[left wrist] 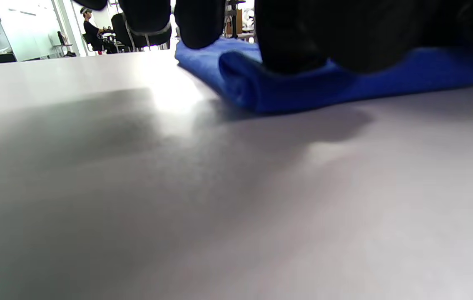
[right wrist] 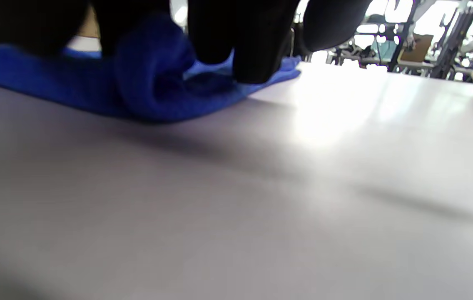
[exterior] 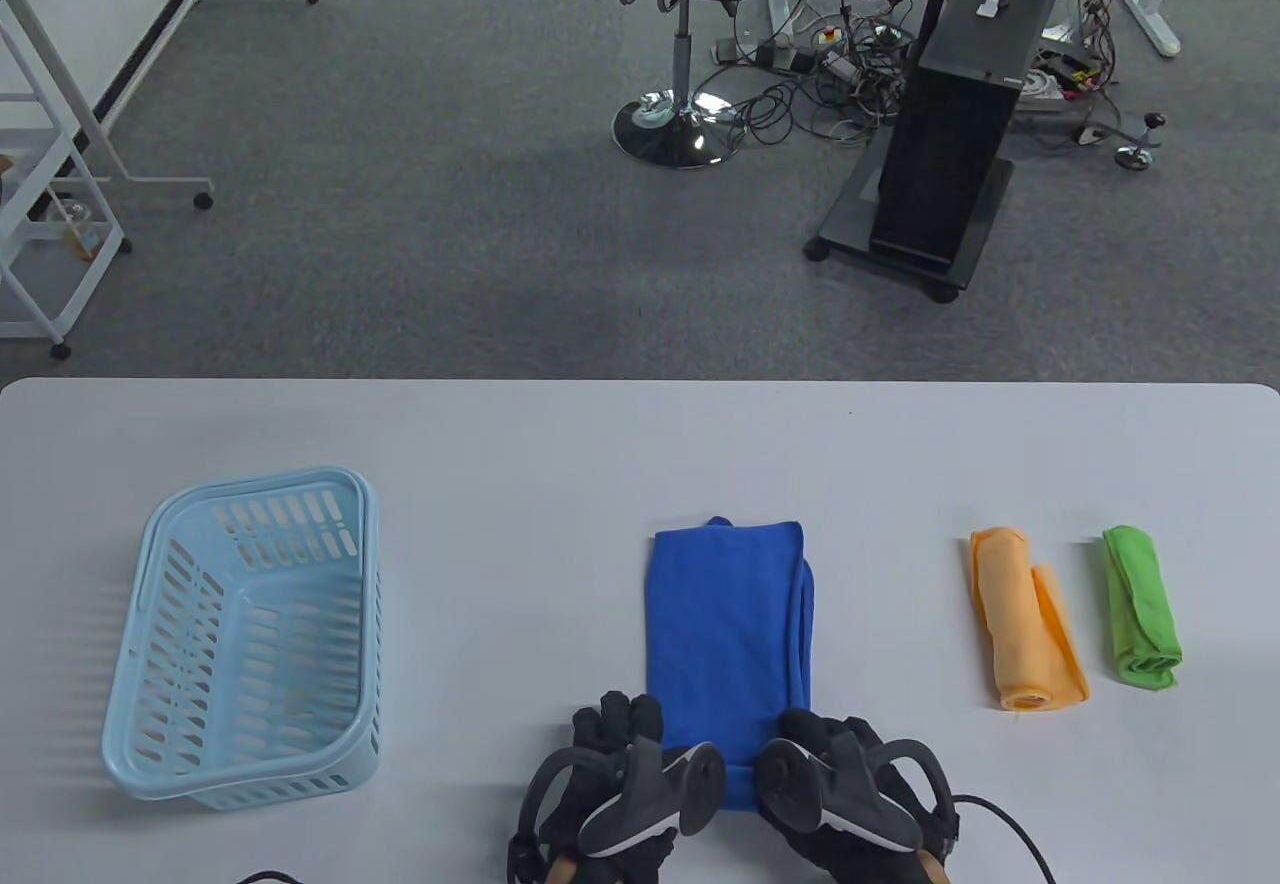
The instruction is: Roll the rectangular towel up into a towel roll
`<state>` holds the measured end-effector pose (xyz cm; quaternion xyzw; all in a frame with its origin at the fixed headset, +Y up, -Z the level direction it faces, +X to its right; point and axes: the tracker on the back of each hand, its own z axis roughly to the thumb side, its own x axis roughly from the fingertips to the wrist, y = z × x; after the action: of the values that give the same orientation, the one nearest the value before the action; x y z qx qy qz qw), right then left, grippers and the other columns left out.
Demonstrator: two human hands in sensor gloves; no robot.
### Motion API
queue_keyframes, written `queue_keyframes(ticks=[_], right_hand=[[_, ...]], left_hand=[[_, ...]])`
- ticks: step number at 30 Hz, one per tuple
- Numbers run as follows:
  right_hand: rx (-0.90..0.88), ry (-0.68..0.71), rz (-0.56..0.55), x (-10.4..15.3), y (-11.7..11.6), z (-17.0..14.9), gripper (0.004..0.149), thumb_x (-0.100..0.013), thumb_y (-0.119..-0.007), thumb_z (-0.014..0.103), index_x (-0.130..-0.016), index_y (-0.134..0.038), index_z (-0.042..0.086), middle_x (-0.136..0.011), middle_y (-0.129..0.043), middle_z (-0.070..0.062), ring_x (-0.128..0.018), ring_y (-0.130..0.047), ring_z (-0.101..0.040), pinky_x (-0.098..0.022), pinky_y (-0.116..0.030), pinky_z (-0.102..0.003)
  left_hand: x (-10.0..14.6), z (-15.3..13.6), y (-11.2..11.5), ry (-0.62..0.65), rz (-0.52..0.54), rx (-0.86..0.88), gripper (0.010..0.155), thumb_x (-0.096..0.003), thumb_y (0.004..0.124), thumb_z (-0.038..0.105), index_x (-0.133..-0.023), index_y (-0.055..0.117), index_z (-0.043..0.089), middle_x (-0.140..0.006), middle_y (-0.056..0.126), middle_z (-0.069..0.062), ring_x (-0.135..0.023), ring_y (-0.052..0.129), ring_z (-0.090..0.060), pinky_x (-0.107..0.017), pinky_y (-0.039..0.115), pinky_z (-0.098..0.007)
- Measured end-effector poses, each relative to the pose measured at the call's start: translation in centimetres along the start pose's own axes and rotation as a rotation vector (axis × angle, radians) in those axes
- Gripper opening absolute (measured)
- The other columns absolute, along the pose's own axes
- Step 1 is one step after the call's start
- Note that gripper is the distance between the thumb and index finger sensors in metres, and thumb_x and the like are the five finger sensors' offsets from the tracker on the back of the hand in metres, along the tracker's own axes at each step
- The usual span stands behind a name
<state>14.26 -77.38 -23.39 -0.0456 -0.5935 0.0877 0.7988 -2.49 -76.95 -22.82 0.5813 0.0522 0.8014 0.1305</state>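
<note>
A blue towel (exterior: 725, 624) lies folded into a long strip on the white table, running away from me. Its near end is curled over into a small roll, seen in the left wrist view (left wrist: 253, 89) and the right wrist view (right wrist: 153, 75). My left hand (exterior: 625, 724) presses its fingers on the near left corner of the towel. My right hand (exterior: 825, 736) presses its fingers on the near right corner. In both wrist views my black gloved fingers (left wrist: 295, 37) (right wrist: 253, 41) sit on top of the curled blue edge. The trackers hide most of the near end in the table view.
A light blue plastic basket (exterior: 245, 639) stands on the left of the table (exterior: 560, 454). A rolled orange towel (exterior: 1020, 619) and a rolled green towel (exterior: 1140, 609) lie to the right of the blue one. The table's far edge is well beyond the towel.
</note>
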Motion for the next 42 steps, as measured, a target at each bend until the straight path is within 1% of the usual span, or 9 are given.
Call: queue_keyframes(ticks=[4, 9, 18, 21, 26, 29, 34, 38, 42], right_hand=[[0.113, -0.078, 0.133, -0.5, -0.7, 0.4, 0.069, -0.025, -0.076, 0.053, -0.088, -0.057, 0.031, -0.1, -0.045, -0.008, -0.095, -0.058, -0.032, -0.07, -0.05, -0.059], [0.059, -0.083, 0.06, -0.5, -0.5, 0.5, 0.055, -0.029, -0.077, 0.039, -0.082, -0.068, 0.028, -0.097, -0.054, -0.008, -0.092, -0.065, -0.031, -0.069, -0.053, -0.058], [-0.104, -0.077, 0.039, 0.6, 0.1, -1.5, 0.049, -0.029, -0.072, 0.041, -0.077, -0.078, 0.032, -0.079, -0.076, -0.001, -0.082, -0.08, -0.026, -0.068, -0.051, -0.061], [-0.112, -0.077, 0.025, 0.6, 0.1, -1.9, 0.047, -0.03, -0.067, 0.044, -0.07, -0.087, 0.029, -0.065, -0.085, -0.001, -0.068, -0.089, -0.023, -0.067, -0.055, -0.06], [-0.024, -0.065, -0.026, 0.3, 0.0, -1.1, 0.051, -0.027, -0.076, 0.044, -0.077, -0.076, 0.034, -0.08, -0.07, -0.001, -0.079, -0.076, -0.025, -0.07, -0.049, -0.06], [-0.026, 0.028, -0.091, 0.3, 0.3, 0.0, 0.051, -0.028, -0.082, 0.034, -0.077, -0.069, 0.038, -0.087, -0.059, 0.0, -0.084, -0.069, -0.025, -0.071, -0.046, -0.06], [0.023, 0.025, -0.042, 0.1, 0.1, 0.7, 0.045, -0.031, -0.079, 0.028, -0.075, -0.076, 0.035, -0.086, -0.068, 0.001, -0.083, -0.077, -0.023, -0.07, -0.053, -0.058], [-0.015, -0.003, -0.043, 0.2, 0.2, -0.2, 0.058, -0.028, -0.07, 0.05, -0.082, -0.081, 0.031, -0.089, -0.07, -0.002, -0.083, -0.078, -0.025, -0.068, -0.055, -0.059], [0.065, -0.028, 0.014, 0.0, -0.3, 0.4, 0.068, -0.022, -0.079, 0.052, -0.086, -0.072, 0.03, -0.092, -0.063, -0.002, -0.087, -0.071, -0.025, -0.07, -0.051, -0.06]], left_hand=[[-0.3, 0.5, 0.1, -0.018, 0.001, -0.101, 0.069, -0.0281, 0.082, 0.059, -0.092, 0.074, 0.034, -0.111, 0.062, -0.012, -0.103, 0.058, -0.044, -0.07, 0.05, -0.066], [-0.4, 1.0, 0.3, -0.024, 0.038, -0.085, 0.054, -0.036, 0.083, 0.042, -0.087, 0.079, 0.026, -0.103, 0.074, -0.011, -0.099, 0.067, -0.042, -0.068, 0.055, -0.065], [0.3, 0.0, -0.3, -0.023, 0.062, 0.06, 0.047, -0.0345, 0.077, 0.04, -0.077, 0.093, 0.026, -0.067, 0.1, -0.005, -0.073, 0.096, -0.031, -0.063, 0.065, -0.062], [0.2, 0.0, -0.2, -0.036, 0.049, 0.086, 0.047, -0.0361, 0.074, 0.042, -0.074, 0.096, 0.024, -0.058, 0.102, -0.006, -0.068, 0.097, -0.03, -0.063, 0.066, -0.062], [0.0, 0.5, 0.2, -0.03, 0.07, 0.03, 0.048, -0.037, 0.077, 0.045, -0.082, 0.083, 0.032, -0.077, 0.091, -0.006, -0.08, 0.085, -0.034, -0.066, 0.059, -0.064], [-0.1, 1.0, 0.3, -0.003, 0.078, 0.018, 0.05, -0.0379, 0.078, 0.042, -0.087, 0.068, 0.038, -0.089, 0.075, -0.006, -0.087, 0.072, -0.036, -0.069, 0.051, -0.064], [-0.1, 1.1, 0.1, 0.052, 0.021, -0.011, 0.048, -0.0393, 0.076, 0.04, -0.087, 0.076, 0.038, -0.096, 0.076, -0.009, -0.093, 0.071, -0.038, -0.069, 0.051, -0.065], [0.3, 0.6, 0.3, 0.134, 0.001, 0.04, 0.075, -0.0283, 0.077, 0.063, -0.095, 0.075, 0.029, -0.101, 0.075, -0.013, -0.097, 0.066, -0.042, -0.069, 0.049, -0.067], [-0.2, 1.2, 0.5, 0.087, -0.025, -0.066, 0.073, -0.0294, 0.082, 0.056, -0.096, 0.068, 0.027, -0.099, 0.072, -0.008, -0.097, 0.067, -0.04, -0.069, 0.051, -0.066]])
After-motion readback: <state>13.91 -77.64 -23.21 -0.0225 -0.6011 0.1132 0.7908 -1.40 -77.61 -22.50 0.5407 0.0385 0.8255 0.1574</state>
